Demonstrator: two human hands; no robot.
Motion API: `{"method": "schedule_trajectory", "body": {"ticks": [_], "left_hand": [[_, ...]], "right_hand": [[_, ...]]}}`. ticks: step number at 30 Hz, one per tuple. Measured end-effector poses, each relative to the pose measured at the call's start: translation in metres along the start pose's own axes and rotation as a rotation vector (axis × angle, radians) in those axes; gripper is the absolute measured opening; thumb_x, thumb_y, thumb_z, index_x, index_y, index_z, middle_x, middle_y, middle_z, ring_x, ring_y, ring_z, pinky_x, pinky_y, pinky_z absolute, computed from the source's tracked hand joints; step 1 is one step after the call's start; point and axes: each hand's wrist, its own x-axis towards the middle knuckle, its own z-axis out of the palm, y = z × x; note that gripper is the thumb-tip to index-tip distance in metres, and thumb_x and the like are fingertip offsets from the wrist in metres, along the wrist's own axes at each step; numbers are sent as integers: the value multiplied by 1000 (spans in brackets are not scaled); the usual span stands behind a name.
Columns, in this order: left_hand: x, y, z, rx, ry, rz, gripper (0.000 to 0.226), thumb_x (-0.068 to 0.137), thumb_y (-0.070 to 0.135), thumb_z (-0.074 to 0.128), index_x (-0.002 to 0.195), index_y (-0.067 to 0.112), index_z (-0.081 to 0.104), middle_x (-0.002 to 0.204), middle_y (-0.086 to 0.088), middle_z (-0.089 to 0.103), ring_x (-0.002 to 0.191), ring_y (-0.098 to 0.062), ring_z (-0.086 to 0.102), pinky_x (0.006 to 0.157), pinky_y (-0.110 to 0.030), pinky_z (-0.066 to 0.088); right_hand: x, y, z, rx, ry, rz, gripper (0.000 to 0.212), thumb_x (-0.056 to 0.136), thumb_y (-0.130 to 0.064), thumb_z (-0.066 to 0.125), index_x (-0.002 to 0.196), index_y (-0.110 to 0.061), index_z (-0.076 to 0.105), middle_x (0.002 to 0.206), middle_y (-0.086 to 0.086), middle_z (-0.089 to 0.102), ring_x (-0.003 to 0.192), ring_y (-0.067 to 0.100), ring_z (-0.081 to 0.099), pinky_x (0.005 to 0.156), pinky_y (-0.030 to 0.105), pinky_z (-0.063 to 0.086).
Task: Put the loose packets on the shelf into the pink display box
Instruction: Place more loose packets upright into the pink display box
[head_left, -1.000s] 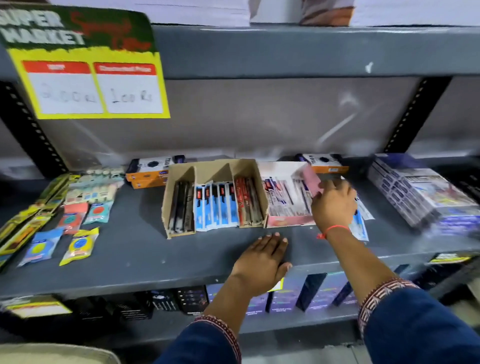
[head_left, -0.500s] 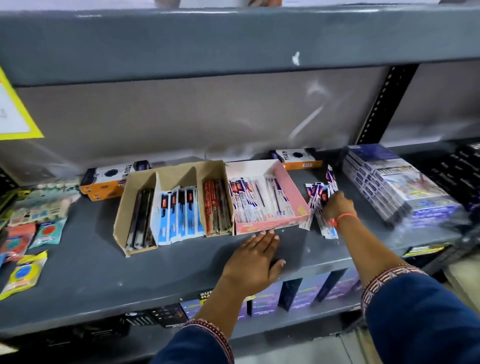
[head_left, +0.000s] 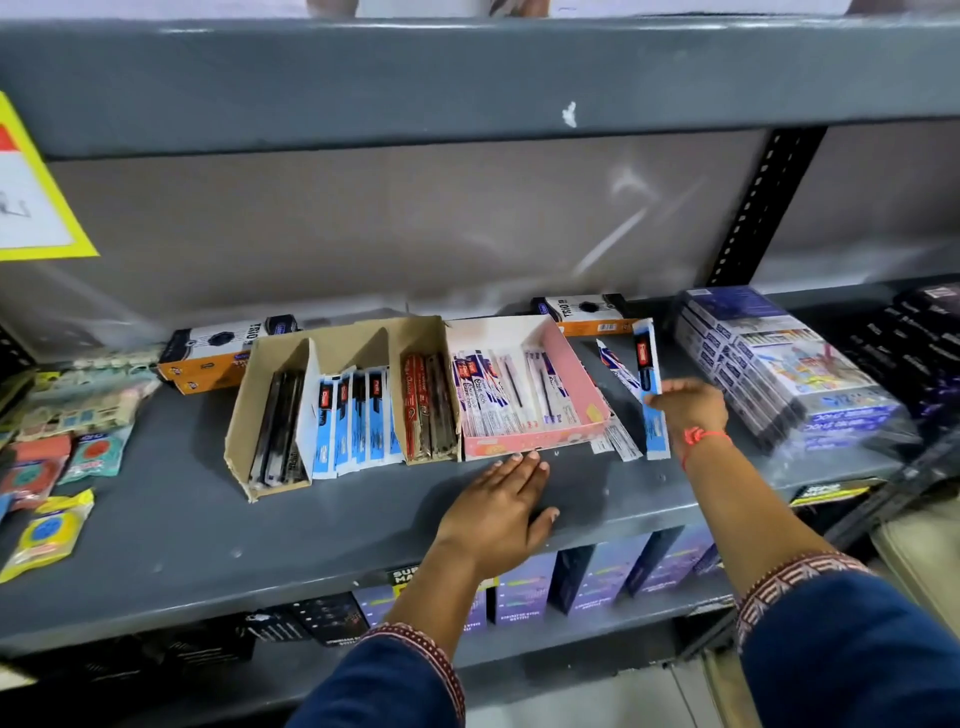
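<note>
Right hand at the loose packets, just right of the pink box.

The right hand (head_left: 688, 402) had its fingers closed on a blue packet (head_left: 652, 395), its long axis running front to back like those already in the box (head_left: 579, 379). More packets (head_left: 615, 441) lay on the shelf (head_left: 208, 519) between hand and box wall. The left hand (head_left: 501, 501) lay flat, fingers spread, holding nothing, fingertips touching the box front. The box sat leftward of the held packet; the right hand was nearer the packets.

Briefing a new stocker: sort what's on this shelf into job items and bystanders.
Job: pink display box; loose packets right of it; right hand on them.
Bystanders: cardboard divider box; sachets; stacked purple packs.
</note>
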Motion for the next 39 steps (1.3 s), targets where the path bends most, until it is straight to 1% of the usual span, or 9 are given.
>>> {"method": "schedule_trajectory", "body": {"ticks": [2,4,9,14,19,25,32,37,39], "left_hand": [[-1,1,0,19,-12,2,57,98,45,24,145,14,12,156,-6,11,142,-18,7,109,-25,-6],[-1,1,0,21,-5,-1,57,98,44,24,145,14,13,156,-5,12,142,-17,7,110,-25,-6],[-2,0,-2,5,21,-16,58,97,46,29,144,14,19,154,-4,19,141,-17,14,108,-24,-2],[-4,1,-6,-24,25,-29,57,95,47,32,143,17,25,151,-4,31,136,-21,28,107,-33,28],[-6,4,-11,-25,46,-37,50,95,44,37,137,17,35,143,-7,42,124,-27,41,88,-35,44],[-19,-3,-19,-53,11,-131,41,93,45,40,116,13,51,132,-8,49,111,-28,49,72,-34,46],[-75,-61,-29,63,-8,-278,53,95,49,30,141,21,29,151,3,30,132,-19,35,91,-34,44],[-113,-97,-34,-7,24,-432,54,95,51,31,142,25,27,152,5,27,137,-14,26,99,-33,38],[-119,-106,-37,-12,31,-459,54,94,51,32,141,26,28,152,6,28,136,-14,27,98,-34,39]], "right_hand": [[-12,-3,-5,230,-103,15,33,80,10,62,64,-18,56,62,1,68,56,11,60,58,22,50],[-29,-7,-9,381,-255,25,30,81,11,58,68,-16,58,45,-8,67,40,1,59,44,13,43],[-72,-8,-4,527,-585,11,25,82,10,56,76,-13,63,54,-8,72,47,0,64,46,11,48],[-100,-7,6,543,-721,-37,23,82,10,55,77,-11,63,56,-6,73,50,1,67,47,11,51],[-111,-10,14,468,-768,-50,18,80,7,61,79,-10,64,60,-5,74,55,3,68,54,14,52],[-119,-25,31,374,-793,-18,21,81,6,62,72,-12,64,56,-6,73,50,2,67,49,13,52],[-147,-56,89,271,-834,-45,31,81,11,60,68,-16,54,48,-4,65,37,2,57,42,11,48],[-170,-71,148,3,-830,-192,36,80,15,57,63,-15,48,60,6,51,48,14,47,42,18,43],[-175,-72,170,-113,-782,-252,37,81,13,54,59,-16,49,61,8,54,50,16,52,47,24,50]]}}
